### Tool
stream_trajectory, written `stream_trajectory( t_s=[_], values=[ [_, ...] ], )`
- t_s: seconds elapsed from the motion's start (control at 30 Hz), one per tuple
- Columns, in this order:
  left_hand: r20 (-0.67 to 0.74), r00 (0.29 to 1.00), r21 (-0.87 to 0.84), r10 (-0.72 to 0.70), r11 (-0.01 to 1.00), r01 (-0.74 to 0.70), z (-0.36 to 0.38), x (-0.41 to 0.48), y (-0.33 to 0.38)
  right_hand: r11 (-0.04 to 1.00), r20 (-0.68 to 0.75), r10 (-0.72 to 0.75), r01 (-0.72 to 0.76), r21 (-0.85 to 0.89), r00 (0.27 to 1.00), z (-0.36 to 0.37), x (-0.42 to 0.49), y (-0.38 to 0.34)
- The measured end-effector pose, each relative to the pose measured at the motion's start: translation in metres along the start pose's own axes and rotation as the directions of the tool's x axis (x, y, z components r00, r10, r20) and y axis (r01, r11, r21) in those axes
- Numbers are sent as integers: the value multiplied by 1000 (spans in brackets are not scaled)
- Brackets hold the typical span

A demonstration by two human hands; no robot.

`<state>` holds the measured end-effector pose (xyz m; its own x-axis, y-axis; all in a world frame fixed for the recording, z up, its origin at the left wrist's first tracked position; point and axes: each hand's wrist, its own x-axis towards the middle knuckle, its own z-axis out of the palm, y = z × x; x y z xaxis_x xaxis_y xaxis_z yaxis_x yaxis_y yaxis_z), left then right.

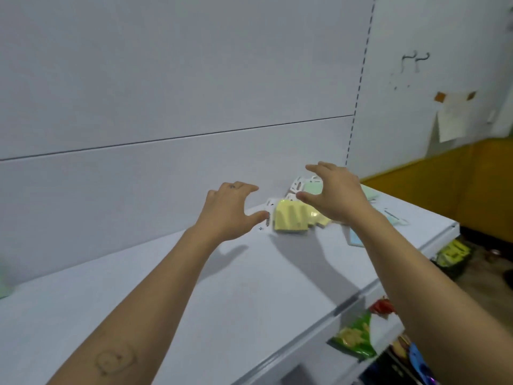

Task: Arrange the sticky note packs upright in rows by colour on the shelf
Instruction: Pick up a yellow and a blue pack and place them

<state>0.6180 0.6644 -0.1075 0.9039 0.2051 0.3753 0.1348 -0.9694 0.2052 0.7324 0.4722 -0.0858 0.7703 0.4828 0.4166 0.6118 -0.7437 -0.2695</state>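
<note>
A loose heap of sticky note packs lies on the white shelf (172,295) near its back wall. Yellow packs (290,219) are in front, a green pack (313,188) behind them, and a pale blue pack (356,238) lies flat to the right. My left hand (227,209) hovers just left of the yellow packs, fingers spread, thumb close to their white header card. My right hand (337,194) is spread above the heap and hides part of it. Neither hand holds anything.
More flat packs (395,216) lie toward the shelf's right end. A green thing (4,282) shows at the far left edge. Snack bags (358,334) sit on a lower shelf. An orange and white wall (444,173) with taped paper is at right.
</note>
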Motion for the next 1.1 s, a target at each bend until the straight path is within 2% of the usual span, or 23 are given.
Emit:
stream_trajectory(
  t_s=[0.17,0.33,0.47,0.53,0.6,0.73,0.9,1.1],
  values=[
    [65,998,40,-23,999,21,47,38,47,985,32,171,-171,7,985,4,-6,74],
    [103,970,111,-222,971,210,85,58,66,957,107,290,-291,-12,951,20,-21,118],
    [131,939,123,-319,945,304,112,62,77,915,75,387,-372,-160,919,30,-31,132],
    [99,940,98,-328,943,318,123,61,82,882,67,434,-408,-234,899,33,-34,134],
    [53,942,75,-331,942,327,131,61,82,864,88,478,-449,-229,874,35,-36,136],
    [15,968,43,-252,967,251,140,58,69,838,145,544,-527,-138,826,42,-39,136],
    [36,994,-100,-102,989,106,145,51,65,844,133,535,-521,-130,834,40,-40,136],
    [16,996,-359,83,931,-72,145,52,57,842,82,525,-531,95,847,28,-35,147]
  ],
)
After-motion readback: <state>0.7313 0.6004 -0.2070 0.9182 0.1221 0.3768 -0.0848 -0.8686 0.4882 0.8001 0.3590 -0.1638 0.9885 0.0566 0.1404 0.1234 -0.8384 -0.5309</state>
